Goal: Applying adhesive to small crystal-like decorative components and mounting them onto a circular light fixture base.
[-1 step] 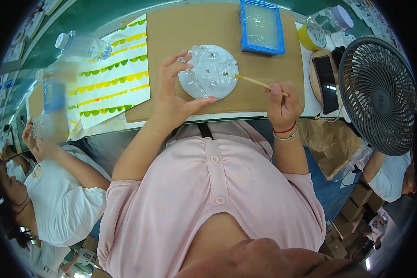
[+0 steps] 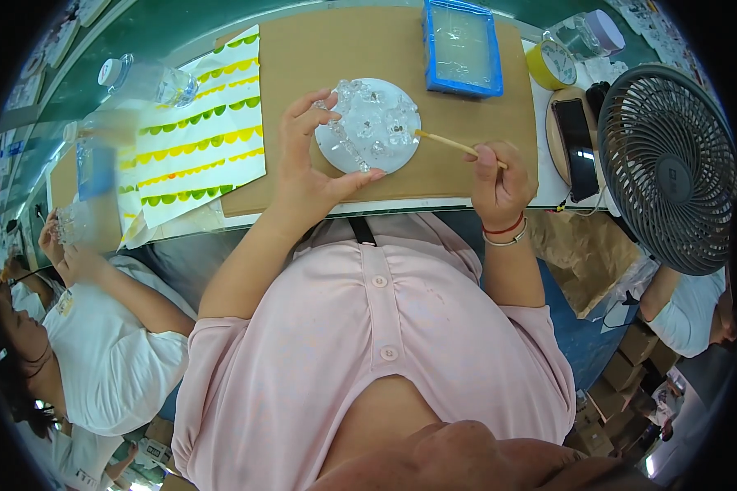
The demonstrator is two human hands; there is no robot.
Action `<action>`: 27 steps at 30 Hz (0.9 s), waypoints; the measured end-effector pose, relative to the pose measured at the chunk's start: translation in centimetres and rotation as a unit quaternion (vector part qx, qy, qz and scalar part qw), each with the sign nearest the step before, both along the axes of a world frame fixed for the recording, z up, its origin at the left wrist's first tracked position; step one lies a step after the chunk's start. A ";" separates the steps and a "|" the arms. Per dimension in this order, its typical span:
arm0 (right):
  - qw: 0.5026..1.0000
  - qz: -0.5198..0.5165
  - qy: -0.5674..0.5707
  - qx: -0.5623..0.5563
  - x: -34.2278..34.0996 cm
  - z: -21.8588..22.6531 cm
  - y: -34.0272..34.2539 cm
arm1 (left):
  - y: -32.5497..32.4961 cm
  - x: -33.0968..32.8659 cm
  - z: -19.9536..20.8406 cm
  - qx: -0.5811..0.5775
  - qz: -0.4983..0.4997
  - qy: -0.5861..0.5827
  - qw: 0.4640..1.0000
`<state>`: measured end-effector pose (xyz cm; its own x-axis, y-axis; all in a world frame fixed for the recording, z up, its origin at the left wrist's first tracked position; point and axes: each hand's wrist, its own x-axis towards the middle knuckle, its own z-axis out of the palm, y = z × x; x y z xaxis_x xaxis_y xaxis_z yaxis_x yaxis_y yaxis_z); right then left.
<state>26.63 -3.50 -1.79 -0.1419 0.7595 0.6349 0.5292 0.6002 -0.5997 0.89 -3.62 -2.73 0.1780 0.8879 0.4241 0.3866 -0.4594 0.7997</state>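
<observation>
My left hand [image 2: 303, 164] curls its fingers and thumb around the left side of a clear, knobbly see-through piece [image 2: 367, 127]. That piece rests on a round white disc [image 2: 397, 160] over the brown board. Between the thumb and fingers of my right hand [image 2: 504, 184] is a thin wooden stick [image 2: 452, 146], slanting up to the left. Its darker tip lies at the disc's right edge; whether it touches the clear piece, I cannot tell.
Behind the disc stands a blue-rimmed tray [image 2: 463, 49]. A patterned sheet [image 2: 201, 139] and a bottle [image 2: 151, 80] lie left. To the right are yellow tape [image 2: 551, 65], a phone [image 2: 576, 151] and a black fan [image 2: 671, 168]. A co-worker [image 2: 123, 352] sits at left.
</observation>
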 end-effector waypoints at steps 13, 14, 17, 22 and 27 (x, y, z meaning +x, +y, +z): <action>0.998 0.066 0.006 0.018 -1.3 -0.5 -0.9 | -0.4 2.1 -0.5 0.024 0.085 -0.045 0.995; 0.998 0.064 0.017 0.010 -1.2 -0.8 -0.9 | -0.4 2.0 -0.6 0.027 0.087 -0.038 0.995; 0.997 -0.006 0.061 -0.045 0.1 -1.5 -1.2 | -0.3 2.0 -0.7 0.029 0.089 -0.036 0.995; 0.983 -0.031 0.179 0.005 1.2 0.8 0.2 | -0.1 2.2 -0.3 0.027 0.098 -0.037 0.994; 0.970 -0.101 0.201 0.091 1.7 2.4 4.1 | 0.1 2.5 0.4 0.021 0.096 -0.002 0.995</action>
<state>28.32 0.59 0.65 0.2851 0.6162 0.7342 0.3925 0.6238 -0.6759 3.42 -3.51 -2.31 0.0059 0.8869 0.4618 0.4677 -0.4107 0.7827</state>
